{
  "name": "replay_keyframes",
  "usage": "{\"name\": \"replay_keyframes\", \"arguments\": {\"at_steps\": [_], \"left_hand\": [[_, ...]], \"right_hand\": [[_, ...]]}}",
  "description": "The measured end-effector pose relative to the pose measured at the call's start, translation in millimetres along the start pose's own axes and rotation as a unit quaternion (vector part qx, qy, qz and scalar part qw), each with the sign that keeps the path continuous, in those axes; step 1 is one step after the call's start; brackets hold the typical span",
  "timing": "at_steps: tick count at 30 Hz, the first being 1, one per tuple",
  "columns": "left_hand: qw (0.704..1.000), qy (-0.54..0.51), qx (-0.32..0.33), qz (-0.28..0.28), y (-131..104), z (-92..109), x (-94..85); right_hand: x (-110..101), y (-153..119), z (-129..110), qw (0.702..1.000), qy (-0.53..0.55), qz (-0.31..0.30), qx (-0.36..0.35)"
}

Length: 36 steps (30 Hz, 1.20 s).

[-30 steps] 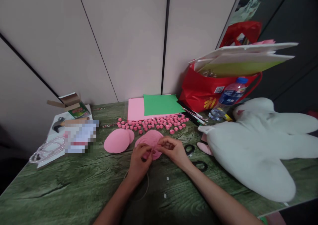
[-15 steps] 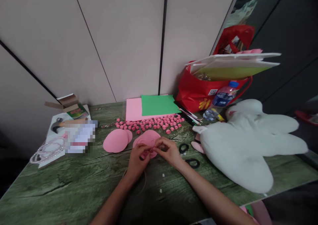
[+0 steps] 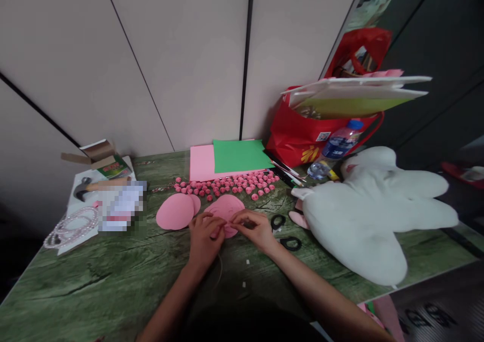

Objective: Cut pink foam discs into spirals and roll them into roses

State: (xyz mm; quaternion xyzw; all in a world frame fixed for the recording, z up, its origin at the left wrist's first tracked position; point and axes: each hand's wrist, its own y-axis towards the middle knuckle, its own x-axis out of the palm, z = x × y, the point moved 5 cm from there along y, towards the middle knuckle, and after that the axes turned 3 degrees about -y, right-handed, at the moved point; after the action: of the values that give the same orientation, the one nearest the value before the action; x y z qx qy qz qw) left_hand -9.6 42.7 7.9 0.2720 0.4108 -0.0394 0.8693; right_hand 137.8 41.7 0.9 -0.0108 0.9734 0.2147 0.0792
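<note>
My left hand (image 3: 205, 238) and my right hand (image 3: 255, 229) meet over some pink paper cutouts (image 3: 227, 204), which carry curved lines. Both are closed, with the fingertips pinching a thin bit of pink paper strip between them; its exact shape is mostly hidden by the fingers. A thin pale curved strand (image 3: 220, 269) hangs below my left hand. Left of the hands lie rounded pink paper pieces (image 3: 176, 212). Several small pink rolled paper roses (image 3: 238, 183) are spread behind the hands. Black-handled scissors (image 3: 290, 243) lie beside my right hand, their blades not visible.
Green paper (image 3: 242, 155) covers pink sheets at the wall. On the right are pens (image 3: 289, 172), a red bag (image 3: 291, 130), a water bottle (image 3: 336, 148) and a white plush toy (image 3: 351, 221). A hammer (image 3: 81, 188), bead strings (image 3: 73, 226) and an opened box (image 3: 113, 166) lie left.
My left hand has shifted slightly left and its fingers have spread a little more over the paper. The right hand stays in its pinch. The whole view has tilted slightly.
</note>
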Motion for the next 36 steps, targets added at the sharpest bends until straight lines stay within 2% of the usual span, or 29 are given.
{"name": "replay_keyframes", "arguments": {"at_steps": [3, 7, 9, 12, 16, 18, 21, 29, 32, 36], "left_hand": [[0.998, 0.060, 0.017, 0.017, 0.8, 6.7, -6.4], [0.994, 0.105, 0.026, 0.013, 1.8, 16.0, -10.5], [0.995, 0.090, 0.045, 0.007, 1.9, 19.6, -8.9], [0.997, 0.002, 0.073, 0.004, 1.7, 19.6, -3.2], [0.990, -0.141, 0.012, 0.016, 3.0, 4.5, 4.1], [0.983, -0.173, -0.043, 0.032, 3.6, -4.3, 5.4], [0.978, -0.197, -0.069, 0.022, 4.6, -7.2, 7.5], [0.981, -0.183, -0.056, -0.010, 2.2, 1.7, 18.3], [0.986, -0.160, -0.049, 0.002, 0.8, 0.7, 22.4], [0.990, -0.133, -0.033, 0.040, 1.5, -2.1, 20.4]], "right_hand": [[-1.5, 0.5, -3.5, 1.000, -0.009, 0.011, -0.004], [-3.2, 0.5, 0.5, 0.999, 0.007, 0.029, 0.013], [-4.5, 0.5, 4.9, 0.998, 0.030, 0.040, 0.029], [-7.5, 1.4, 12.3, 0.993, 0.078, 0.056, 0.067], [-9.1, 3.9, 18.4, 0.985, 0.128, 0.039, 0.110], [-8.2, 4.1, 19.9, 0.982, 0.142, 0.021, 0.120], [-6.9, 2.0, 23.1, 0.977, 0.162, 0.015, 0.137], [-11.4, -0.5, 31.5, 0.974, 0.168, 0.062, 0.136], [-13.2, 0.3, 35.0, 0.976, 0.166, 0.060, 0.131], [-10.3, 0.7, 36.6, 0.973, 0.192, 0.024, 0.126]]}}
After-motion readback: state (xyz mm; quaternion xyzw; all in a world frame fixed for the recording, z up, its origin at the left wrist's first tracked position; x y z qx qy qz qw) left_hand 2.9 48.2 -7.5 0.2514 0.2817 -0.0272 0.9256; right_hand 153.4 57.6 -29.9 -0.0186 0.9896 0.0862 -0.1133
